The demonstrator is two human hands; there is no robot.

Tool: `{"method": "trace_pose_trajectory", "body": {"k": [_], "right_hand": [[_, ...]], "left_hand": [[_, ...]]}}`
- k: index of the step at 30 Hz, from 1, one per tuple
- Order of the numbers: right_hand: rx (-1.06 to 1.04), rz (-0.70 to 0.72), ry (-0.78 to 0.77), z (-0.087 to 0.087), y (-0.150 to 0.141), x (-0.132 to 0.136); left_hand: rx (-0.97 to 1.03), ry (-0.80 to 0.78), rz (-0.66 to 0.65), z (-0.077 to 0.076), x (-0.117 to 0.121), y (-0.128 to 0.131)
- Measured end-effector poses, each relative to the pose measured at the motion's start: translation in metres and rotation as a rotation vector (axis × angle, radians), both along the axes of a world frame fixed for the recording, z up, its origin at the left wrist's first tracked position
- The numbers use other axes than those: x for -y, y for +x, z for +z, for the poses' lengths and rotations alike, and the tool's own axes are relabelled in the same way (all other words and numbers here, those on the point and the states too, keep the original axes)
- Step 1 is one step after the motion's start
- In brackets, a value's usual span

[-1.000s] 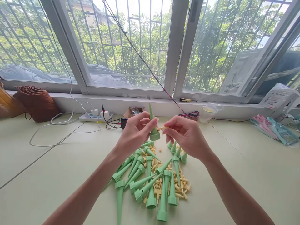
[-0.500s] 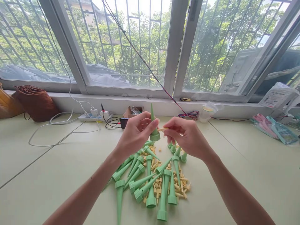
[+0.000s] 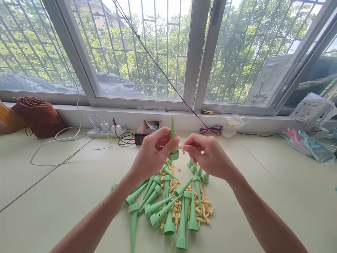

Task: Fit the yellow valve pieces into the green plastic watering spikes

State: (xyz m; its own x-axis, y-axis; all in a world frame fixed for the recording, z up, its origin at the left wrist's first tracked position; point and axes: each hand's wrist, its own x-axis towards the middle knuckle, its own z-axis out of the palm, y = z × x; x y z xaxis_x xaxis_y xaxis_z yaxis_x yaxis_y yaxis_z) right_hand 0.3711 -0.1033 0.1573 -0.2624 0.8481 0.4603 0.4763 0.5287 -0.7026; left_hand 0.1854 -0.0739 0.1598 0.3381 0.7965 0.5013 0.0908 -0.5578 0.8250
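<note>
Upright in my left hand (image 3: 158,144) is a green plastic plant watering spike (image 3: 173,130), its pointed end up and its wide collar below my fingers. My right hand (image 3: 204,149) pinches a small yellow plastic valve (image 3: 183,150) at the spike's right side, just above the collar. The valve's thin end meets the spike; how far it goes in cannot be made out. Below both hands lies a pile of more green spikes (image 3: 158,207) over many small yellow valves (image 3: 177,211). Several spikes (image 3: 205,177) stand point up under my right hand.
Along the window sill are a power strip (image 3: 101,133) with cables, a black phone (image 3: 140,138), a small cardboard box (image 3: 149,126), coiled wires (image 3: 212,130) and a clear container (image 3: 231,126). A brown pouch (image 3: 39,116) sits far left, plastic packets (image 3: 308,144) far right.
The spike has turned slightly more upright in my left hand. The valve in my right fingers has turned, and its crosspiece now shows beside the spike. The pile looks the same.
</note>
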Motion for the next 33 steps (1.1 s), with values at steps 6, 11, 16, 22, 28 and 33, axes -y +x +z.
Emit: {"method": "trace_pose_trajectory", "body": {"k": [6, 11, 16, 22, 28, 33], "right_hand": [[0.077, -0.041, 0.029, 0.0000, -0.0003, -0.0003], [0.085, -0.037, 0.100, -0.0022, -0.0014, -0.0026], [0.058, -0.034, 0.091, -0.0040, -0.0036, -0.0031], [0.003, -0.003, 0.014, -0.0006, -0.0035, -0.0028], [0.025, -0.032, 0.077, -0.0026, -0.0040, -0.0039], [0.020, -0.080, 0.117, -0.0076, -0.0061, -0.0061]], "left_hand": [[-0.023, 0.025, 0.009, 0.0001, 0.0018, 0.0004], [-0.037, 0.044, 0.016, -0.0008, 0.0034, 0.0005], [-0.037, 0.033, 0.031, 0.0001, 0.0021, -0.0015], [-0.024, 0.029, 0.056, 0.0038, -0.0013, -0.0049], [-0.038, 0.026, 0.038, 0.0017, -0.0021, -0.0040], [-0.072, 0.079, 0.047, -0.0009, 0.0001, -0.0021]]}}
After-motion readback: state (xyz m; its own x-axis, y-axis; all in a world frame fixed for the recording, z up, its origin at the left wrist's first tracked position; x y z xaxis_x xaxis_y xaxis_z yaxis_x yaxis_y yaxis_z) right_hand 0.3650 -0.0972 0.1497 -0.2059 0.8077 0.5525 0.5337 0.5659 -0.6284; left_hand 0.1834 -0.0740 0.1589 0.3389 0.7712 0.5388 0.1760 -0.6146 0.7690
